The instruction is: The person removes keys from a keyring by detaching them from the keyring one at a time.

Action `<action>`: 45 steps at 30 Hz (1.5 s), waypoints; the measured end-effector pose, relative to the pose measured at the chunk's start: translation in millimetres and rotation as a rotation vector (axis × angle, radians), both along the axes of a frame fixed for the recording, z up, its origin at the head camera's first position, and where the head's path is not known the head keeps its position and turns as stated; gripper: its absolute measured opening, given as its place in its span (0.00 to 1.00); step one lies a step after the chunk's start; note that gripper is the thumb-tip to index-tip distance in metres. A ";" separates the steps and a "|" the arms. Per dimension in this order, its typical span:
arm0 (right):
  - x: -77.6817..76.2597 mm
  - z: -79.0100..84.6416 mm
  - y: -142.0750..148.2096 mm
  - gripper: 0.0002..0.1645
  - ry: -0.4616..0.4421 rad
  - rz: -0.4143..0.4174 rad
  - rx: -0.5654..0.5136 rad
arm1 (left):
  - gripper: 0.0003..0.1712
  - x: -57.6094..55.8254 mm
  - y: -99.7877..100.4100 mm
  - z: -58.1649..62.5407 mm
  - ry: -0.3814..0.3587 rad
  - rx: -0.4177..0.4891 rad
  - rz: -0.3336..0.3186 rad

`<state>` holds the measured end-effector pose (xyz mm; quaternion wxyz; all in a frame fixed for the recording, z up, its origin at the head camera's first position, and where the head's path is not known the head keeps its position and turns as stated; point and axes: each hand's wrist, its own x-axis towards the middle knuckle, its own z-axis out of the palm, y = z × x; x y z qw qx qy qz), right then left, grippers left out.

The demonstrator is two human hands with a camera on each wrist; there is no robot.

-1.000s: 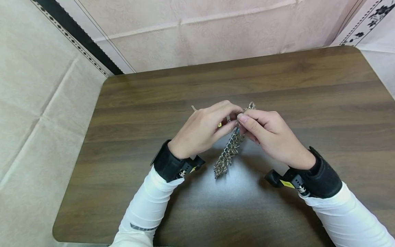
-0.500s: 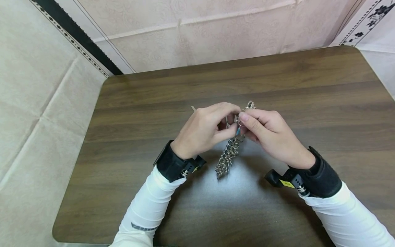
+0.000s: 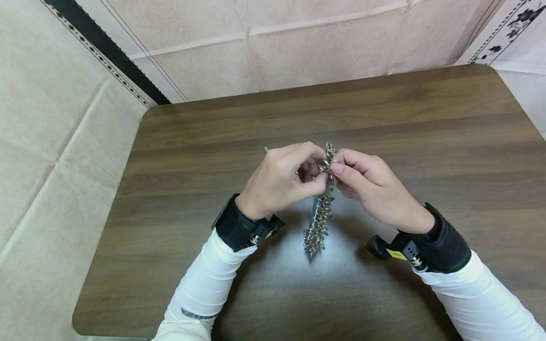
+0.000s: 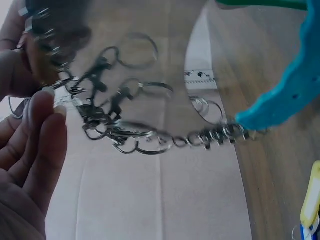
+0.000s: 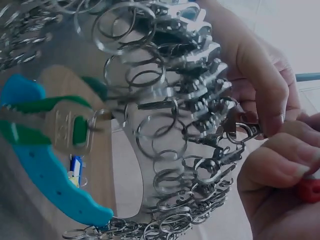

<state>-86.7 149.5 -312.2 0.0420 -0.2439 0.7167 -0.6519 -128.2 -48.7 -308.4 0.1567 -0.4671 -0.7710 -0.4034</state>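
A large bunch of silver metal clasps with split rings [image 3: 320, 218] hangs between the two hands over the table. Left thumb and forefinger pinch a metal clasp [image 3: 323, 167] at its upper part; this left hand [image 3: 279, 173] is to the left. The right hand [image 3: 371, 182] pinches a thin ring [image 3: 334, 163] between thumb and forefinger, close to the left fingertips. In the right wrist view, a blue plastic band [image 5: 62, 180] and a green-edged piece [image 5: 70, 127] curve beside the clasps. Something red [image 5: 308, 190] shows under the right fingers.
The brown wooden table [image 3: 192, 265] has a pale patterned cloth [image 3: 320, 52] behind it. A yellow tag [image 4: 311, 195] and a blue tag [image 5: 76, 164] show past the bunch. Black camera straps [image 3: 448, 244] sit on both wrists.
The bunch has swung more upright: its top shifted left and its lower end moved right and down. The left fingertips moved slightly left and down. A blue strip shows more beside the clasps.
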 end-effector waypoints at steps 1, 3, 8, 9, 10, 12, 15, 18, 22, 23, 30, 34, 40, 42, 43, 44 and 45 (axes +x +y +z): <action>0.0 0.1 0.0 0.16 0.005 -0.015 0.005 | 0.06 0.2 -0.2 0.9 -0.023 0.003 -0.007; -0.2 0.2 -0.2 0.17 0.009 -0.047 0.010 | 0.06 0.4 -0.7 2.5 -0.077 0.007 -0.019; -0.3 -0.3 -1.1 0.20 -0.003 -0.094 -0.004 | 0.06 0.0 -2.1 6.1 -0.265 0.006 -0.036; -0.3 -0.5 -1.3 0.20 -0.006 -0.096 -0.006 | 0.06 -0.3 -2.5 6.9 -0.314 0.006 -0.041; -0.3 -0.9 -1.3 0.20 -0.008 -0.098 -0.007 | 0.06 -0.6 -2.8 7.5 -0.369 0.006 -0.047; -0.3 -1.8 -1.5 0.20 -0.015 -0.098 0.001 | 0.04 -1.3 -3.6 8.4 -0.464 0.001 -0.054; -0.4 -3.0 -1.4 0.20 -0.022 -0.096 0.017 | 0.03 -2.7 -4.3 8.6 -0.517 -0.020 -0.063; -0.1 -3.7 -1.1 0.21 -0.024 -0.099 0.013 | 0.02 -3.7 -4.1 8.8 -0.464 -0.049 -0.069; 0.1 -4.0 -0.7 0.21 -0.028 -0.096 -0.034 | 0.03 -3.9 -4.2 9.3 -0.356 -0.084 -0.078; 0.0 -4.1 -0.7 0.21 -0.030 -0.089 -0.046 | 0.03 -3.7 -4.5 9.4 -0.336 -0.093 -0.078; -0.5 -4.3 -1.3 0.21 -0.023 -0.044 -0.024 | 0.02 -1.6 -5.8 9.7 -0.325 -0.116 -0.072; -0.6 -3.1 -1.9 0.21 -0.006 -0.063 0.063 | 0.02 -0.8 -5.7 9.4 -0.356 -0.084 -0.071; -0.5 -1.3 -3.1 0.22 -0.020 -0.079 0.130 | 0.04 -3.6 -9.8 9.7 -0.353 -0.093 -0.106; -0.5 -1.0 -3.2 0.23 -0.023 -0.081 0.135 | 0.04 -5.3 -11.1 8.8 -0.365 -0.113 -0.134; -0.5 -1.1 -3.3 0.23 -0.023 -0.082 0.136 | 0.04 -6.0 -11.5 8.3 -0.369 -0.122 -0.145; -0.4 -1.2 -3.4 0.23 -0.022 -0.083 0.136 | 0.04 -6.7 -11.9 7.4 -0.367 -0.131 -0.151; -0.6 -1.3 -3.6 0.23 -0.022 -0.082 0.133 | 0.04 -7.2 -12.2 6.7 -0.360 -0.138 -0.153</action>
